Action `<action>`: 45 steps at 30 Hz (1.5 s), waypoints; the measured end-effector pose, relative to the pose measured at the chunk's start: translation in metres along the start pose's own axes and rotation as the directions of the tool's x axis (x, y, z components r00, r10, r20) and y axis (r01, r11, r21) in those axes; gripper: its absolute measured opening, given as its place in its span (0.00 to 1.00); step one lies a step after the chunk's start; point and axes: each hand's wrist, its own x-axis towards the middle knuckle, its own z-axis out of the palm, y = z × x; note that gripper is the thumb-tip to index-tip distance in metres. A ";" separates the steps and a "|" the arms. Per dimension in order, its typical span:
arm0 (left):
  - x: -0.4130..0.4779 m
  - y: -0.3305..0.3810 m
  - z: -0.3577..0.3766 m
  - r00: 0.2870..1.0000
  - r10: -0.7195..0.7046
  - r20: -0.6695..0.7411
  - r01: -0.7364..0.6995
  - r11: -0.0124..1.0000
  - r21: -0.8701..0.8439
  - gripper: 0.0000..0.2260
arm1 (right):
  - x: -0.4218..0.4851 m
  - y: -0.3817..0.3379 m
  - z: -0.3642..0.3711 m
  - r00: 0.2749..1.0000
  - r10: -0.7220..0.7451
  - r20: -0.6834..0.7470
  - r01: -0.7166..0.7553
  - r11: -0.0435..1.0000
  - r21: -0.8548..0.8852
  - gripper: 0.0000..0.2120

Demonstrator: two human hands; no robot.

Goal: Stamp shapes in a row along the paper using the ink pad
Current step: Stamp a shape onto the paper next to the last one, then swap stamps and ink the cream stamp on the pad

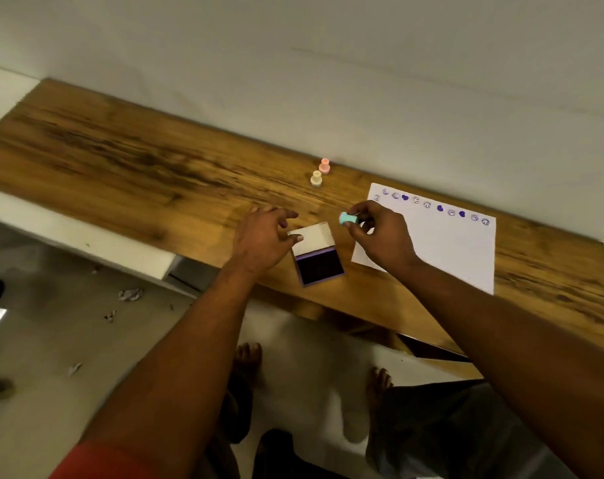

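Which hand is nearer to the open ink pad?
Left. The left hand touches the ink pad at its lid; the right hand, holding the teal stamp, hovers beside it.

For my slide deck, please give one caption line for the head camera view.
Right hand holds a teal stamp above the open ink pad; left hand touches its lid.

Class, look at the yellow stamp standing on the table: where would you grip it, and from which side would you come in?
Grip the narrow upper knob of the yellow stamp, coming from above. It stands upright on its wider base, and the pink stamp stands close behind, so a side approach looks crowded.
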 end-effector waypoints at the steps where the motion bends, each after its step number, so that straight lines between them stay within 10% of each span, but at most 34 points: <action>1: -0.006 -0.013 -0.004 1.000 -0.003 0.015 0.004 1.000 -0.014 0.25 | 0.001 -0.011 0.010 0.999 -0.022 0.034 0.023 1.000 -0.021 0.14; 24: -0.020 -0.076 0.004 0.996 -0.084 0.014 0.085 0.994 -0.073 0.17 | 0.028 -0.090 0.102 0.833 -0.311 0.457 0.540 0.637 -0.551 0.13; 36: -0.012 -0.075 0.007 0.996 -0.082 0.046 0.083 0.997 -0.010 0.18 | 0.035 -0.115 0.112 0.541 -0.352 0.763 0.829 0.075 -0.554 0.06; 41: -0.012 -0.075 0.008 0.992 -0.111 0.058 0.113 0.993 -0.026 0.14 | 0.037 -0.114 0.112 0.499 -0.355 0.790 0.854 0.049 -0.517 0.07; 45: -0.018 -0.077 0.015 0.985 -0.169 0.021 0.170 0.981 -0.098 0.16 | 0.035 -0.101 0.103 0.566 -0.409 0.716 0.824 0.281 -0.492 0.15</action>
